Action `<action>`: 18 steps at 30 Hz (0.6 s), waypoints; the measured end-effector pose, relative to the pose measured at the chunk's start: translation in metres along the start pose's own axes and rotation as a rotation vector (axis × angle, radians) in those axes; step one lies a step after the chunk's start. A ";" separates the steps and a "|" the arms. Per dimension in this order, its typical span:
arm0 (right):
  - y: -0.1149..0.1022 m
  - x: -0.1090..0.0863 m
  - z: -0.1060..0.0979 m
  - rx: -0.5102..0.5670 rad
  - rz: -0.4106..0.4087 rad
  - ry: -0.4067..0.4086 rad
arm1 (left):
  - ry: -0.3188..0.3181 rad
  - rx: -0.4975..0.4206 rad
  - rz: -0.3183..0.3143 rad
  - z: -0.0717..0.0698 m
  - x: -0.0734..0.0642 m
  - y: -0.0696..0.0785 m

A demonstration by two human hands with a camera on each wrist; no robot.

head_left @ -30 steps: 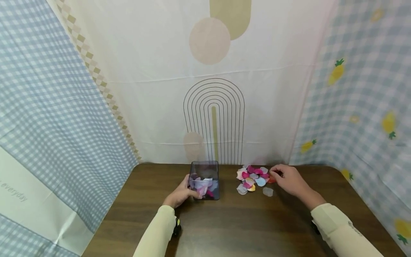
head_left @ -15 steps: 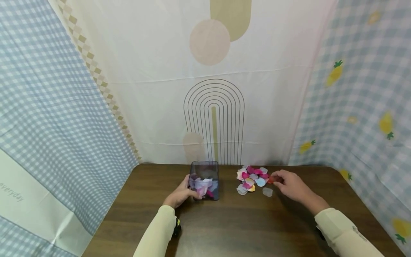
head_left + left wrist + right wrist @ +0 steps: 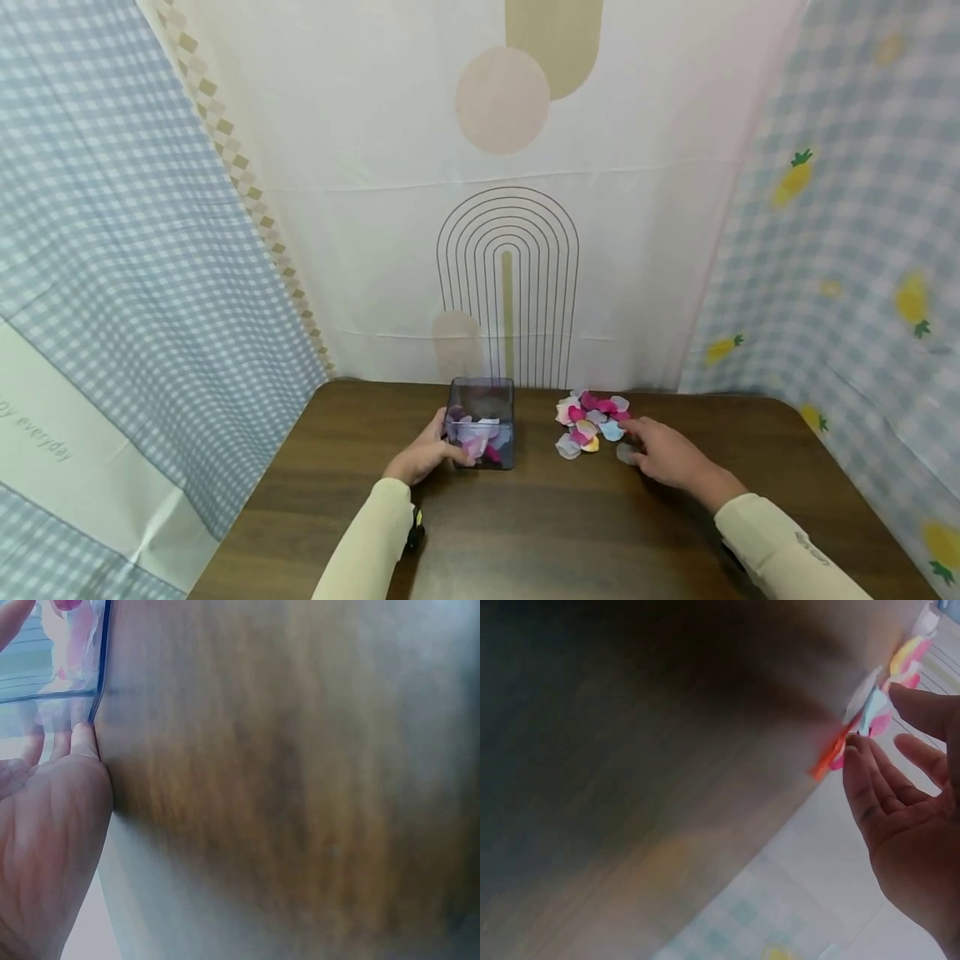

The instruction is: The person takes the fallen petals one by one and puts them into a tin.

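Note:
A see-through plastic box [image 3: 483, 402] stands on the table with several fabric petals [image 3: 475, 439] inside. My left hand [image 3: 420, 454] holds its left side, thumb at the near face. In the left wrist view the box [image 3: 46, 696] shows only partly, beside the palm. Right of the box lies a loose pile of pink, white, yellow and blue petals [image 3: 576, 414]. Over the pile's right edge, my right hand [image 3: 671, 457] has thumb and fingers apart. A pale petal [image 3: 624, 453] lies by the thumb. The right wrist view shows a red petal [image 3: 827, 756] by the fingertips, hidden in the head view.
The brown wooden table [image 3: 540, 533] has its far edge against a white printed cloth [image 3: 360, 275]. Checked cloths hang at the left [image 3: 180, 250] and right [image 3: 840, 317] sides.
My right hand has shifted left and nearer to me, over the pile's right edge. The red petal seen at its fingertips is now covered in the head view. My left hand keeps its hold.

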State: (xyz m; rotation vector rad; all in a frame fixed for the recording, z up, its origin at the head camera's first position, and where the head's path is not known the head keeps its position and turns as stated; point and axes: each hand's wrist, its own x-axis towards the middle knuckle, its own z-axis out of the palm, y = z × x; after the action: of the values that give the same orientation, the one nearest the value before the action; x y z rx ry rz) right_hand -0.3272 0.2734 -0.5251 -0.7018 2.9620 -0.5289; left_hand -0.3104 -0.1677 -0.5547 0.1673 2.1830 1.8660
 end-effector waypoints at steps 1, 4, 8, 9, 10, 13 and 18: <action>0.000 0.002 0.001 -0.002 0.003 -0.011 | -0.003 0.002 0.003 0.000 0.000 -0.001; -0.001 0.009 0.003 0.002 0.014 -0.037 | -0.005 -0.009 0.006 0.000 0.000 -0.002; -0.001 0.021 0.004 0.004 0.008 -0.048 | -0.005 -0.018 -0.003 -0.002 0.001 -0.003; -0.001 0.024 0.003 0.003 -0.005 -0.049 | -0.006 -0.018 -0.004 -0.003 0.001 -0.003; -0.001 0.026 0.003 0.008 -0.009 -0.050 | -0.007 -0.018 -0.006 -0.003 0.001 -0.004; -0.002 0.030 0.002 0.006 -0.031 -0.052 | -0.014 -0.031 -0.005 -0.003 0.002 -0.003; -0.001 0.033 0.005 -0.004 -0.037 -0.039 | -0.026 -0.041 0.001 -0.002 0.002 -0.002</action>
State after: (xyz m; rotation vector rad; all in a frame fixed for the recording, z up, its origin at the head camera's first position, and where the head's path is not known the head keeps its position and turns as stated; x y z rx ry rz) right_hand -0.3552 0.2560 -0.5286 -0.7601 2.9199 -0.5061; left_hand -0.3128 -0.1692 -0.5563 0.1833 2.1268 1.8970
